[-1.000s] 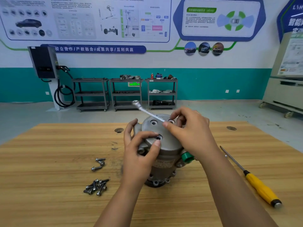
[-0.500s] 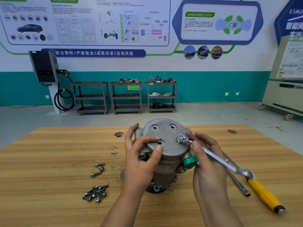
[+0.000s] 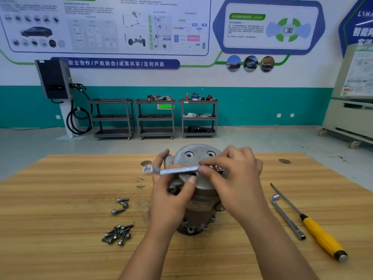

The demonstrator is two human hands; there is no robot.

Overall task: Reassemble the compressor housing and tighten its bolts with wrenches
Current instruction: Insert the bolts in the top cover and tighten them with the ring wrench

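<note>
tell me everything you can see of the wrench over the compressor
The wrench is a slim, silvery metal bar, motion-blurred, lying almost level across the top of the compressor housing. Its free head points left, past the left hand; its other end sits hidden under the right hand, whose fingers pinch the shank.

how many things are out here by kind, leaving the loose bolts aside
compressor, gripped by the left hand: 1
flat wrench, pinched in the right hand: 1
L-shaped socket wrench: 1
yellow-handled screwdriver: 1
total: 4
</note>
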